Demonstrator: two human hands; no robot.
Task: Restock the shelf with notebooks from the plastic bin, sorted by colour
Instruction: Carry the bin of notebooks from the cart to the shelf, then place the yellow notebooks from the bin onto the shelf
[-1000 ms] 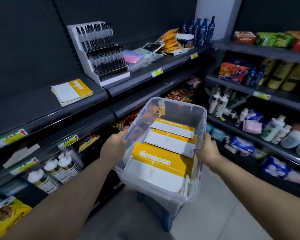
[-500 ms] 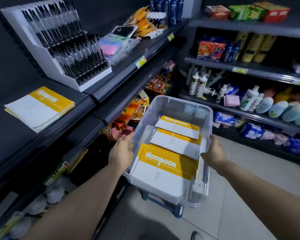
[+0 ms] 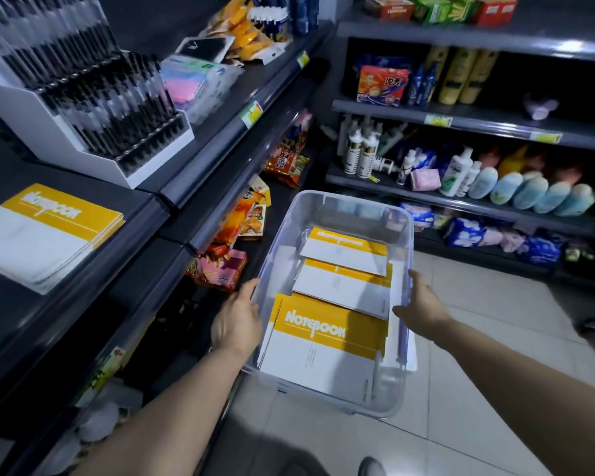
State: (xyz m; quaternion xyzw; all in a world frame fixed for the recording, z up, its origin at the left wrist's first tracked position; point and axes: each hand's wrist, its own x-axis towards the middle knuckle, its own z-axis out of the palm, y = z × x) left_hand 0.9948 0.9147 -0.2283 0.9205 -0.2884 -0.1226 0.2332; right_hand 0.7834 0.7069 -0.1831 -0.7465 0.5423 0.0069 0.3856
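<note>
Dark grey metal makes up the shelf (image 3: 83, 297) that runs along the left. A second unit of the same kind fills the far right, lined with bottles (image 3: 529, 194) and packets. Pale tiles cover the floor (image 3: 478, 338) between them.

A white pen rack (image 3: 83, 108) stands on the shelf's upper level, just beyond a stack (image 3: 45, 235) of yellow-and-white books marked "Notebook". It closes off that side of the stack. Pastel pads and orange packets lie farther along. On the lower level, snacks (image 3: 241, 221) crowd the edge just beside the bin's left wall.

The clear plastic bin (image 3: 358, 201) sits low in the aisle, between the two units. What it rests on is hidden. Inside lie three yellow-and-white notebooks (image 3: 323, 348), overlapping from near to far, with more sheets beneath.

The left hand (image 3: 237, 321) lies against the bin's outer left wall, fingers fairly straight and touching it. The right hand (image 3: 419, 304) straddles the right rim, thumb inside and fingers outside, gripping it.

A grey shoe (image 3: 371, 467) tip shows at the bottom edge.
</note>
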